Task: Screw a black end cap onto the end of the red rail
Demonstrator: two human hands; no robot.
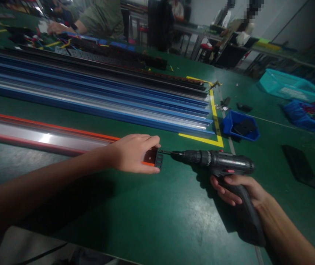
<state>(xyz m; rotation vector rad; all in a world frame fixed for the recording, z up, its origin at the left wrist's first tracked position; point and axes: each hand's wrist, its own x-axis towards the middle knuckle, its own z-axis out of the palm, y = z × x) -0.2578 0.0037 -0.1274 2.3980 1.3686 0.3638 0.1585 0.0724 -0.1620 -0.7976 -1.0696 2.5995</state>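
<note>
My left hand [130, 152] grips the right end of a long orange-edged metal profile [47, 138], thumb and fingers on either side of it. A small black end cap [159, 160] with several holes sits across that end, between my fingertips. In my right hand [237, 189] is a black cordless drill [226, 162], held by its handle and pointing left. Its thin bit [166, 152] reaches the upper part of the end cap. Whether a screw is at the tip is too small to tell.
Several blue profiles [96, 99] lie behind, ending near yellow tape [216, 127]. Right of them stands a blue bin [241, 125] holding black parts. A dark flat piece [301, 165] lies at the right, with a teal basket [292, 86] farther back. Another person's arm [82, 27] works across the table.
</note>
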